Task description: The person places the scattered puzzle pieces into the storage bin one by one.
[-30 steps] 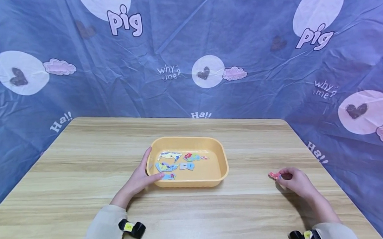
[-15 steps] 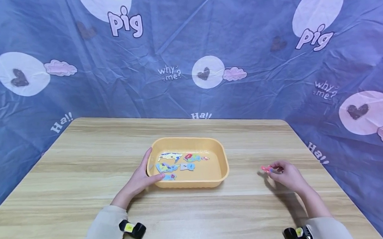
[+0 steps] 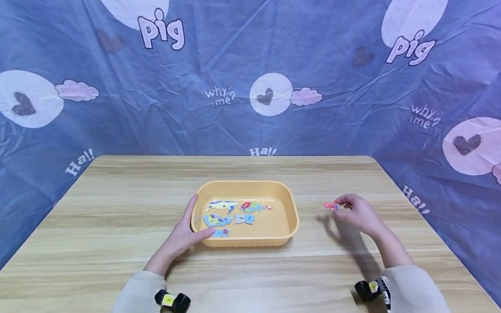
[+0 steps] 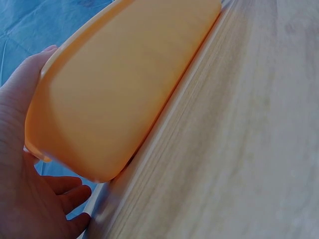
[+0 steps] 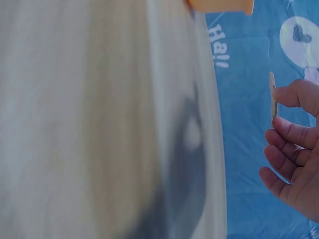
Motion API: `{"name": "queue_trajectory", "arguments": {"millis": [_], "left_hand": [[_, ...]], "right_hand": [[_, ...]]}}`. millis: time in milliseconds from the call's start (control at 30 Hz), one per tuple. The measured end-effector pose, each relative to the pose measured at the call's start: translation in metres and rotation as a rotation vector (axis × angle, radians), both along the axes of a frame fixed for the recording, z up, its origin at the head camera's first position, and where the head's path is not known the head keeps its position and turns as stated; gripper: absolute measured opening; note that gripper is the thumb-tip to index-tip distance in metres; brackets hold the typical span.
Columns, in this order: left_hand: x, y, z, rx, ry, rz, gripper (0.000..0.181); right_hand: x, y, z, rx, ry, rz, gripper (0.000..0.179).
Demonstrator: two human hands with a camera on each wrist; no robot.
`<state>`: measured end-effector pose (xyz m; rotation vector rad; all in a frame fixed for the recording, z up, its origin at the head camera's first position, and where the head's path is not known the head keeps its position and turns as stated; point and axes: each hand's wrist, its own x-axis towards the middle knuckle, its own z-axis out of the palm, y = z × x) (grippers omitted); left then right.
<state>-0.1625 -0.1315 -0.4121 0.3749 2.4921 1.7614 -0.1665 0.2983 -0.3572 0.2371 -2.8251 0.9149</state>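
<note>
A shallow yellow-orange plastic tray [image 3: 253, 241] stands on the table, with my left hand [image 3: 182, 232] at its left end. That hand grips the tray, thumb over the front rim and a finger along the left side; the left wrist view shows the other fingers loosely curled near the tray's corner. Several flat, colourful puzzle pieces lie inside, among them a blue-yellow piece [image 3: 217, 219] and a red-green piece [image 3: 251, 206]. Right of the tray, my right hand [image 3: 360, 217] pinches a thin pink-red puzzle piece [image 3: 329, 205] between thumb and fingertip, above the table. The right wrist view shows this piece [image 5: 273, 97] edge-on.
The light wood-grain table [image 3: 255, 280] extends around the tray. Behind it hangs a blue printed cloth [image 3: 233, 129], which also runs along both sides. Each wrist wears a small black camera, such as the left camera [image 3: 172, 302].
My right hand has moved left and away from me, carrying the pink-red piece up off the table and closer to the tray. The left hand and tray stay where they were.
</note>
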Motion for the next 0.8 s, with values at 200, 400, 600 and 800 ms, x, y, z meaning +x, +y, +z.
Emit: {"name": "queue_trajectory", "arguments": {"millis": [200, 400, 600, 800], "left_hand": [[0.0, 0.0, 0.001, 0.004, 0.003, -0.006, 0.097], [0.001, 0.0, 0.002, 0.019, 0.006, -0.008, 0.097], [0.003, 0.001, 0.007, 0.037, 0.007, -0.015, 0.096], [0.001, 0.0, 0.001, 0.037, 0.032, -0.015, 0.098]], "right_hand": [[-0.009, -0.013, 0.009, 0.003, 0.033, 0.017, 0.025], [-0.015, -0.024, 0.016, -0.012, 0.033, 0.022, 0.026], [-0.021, -0.038, 0.022, -0.033, 0.034, 0.054, 0.026], [-0.028, -0.054, 0.026, -0.06, 0.043, 0.088, 0.024]]}}
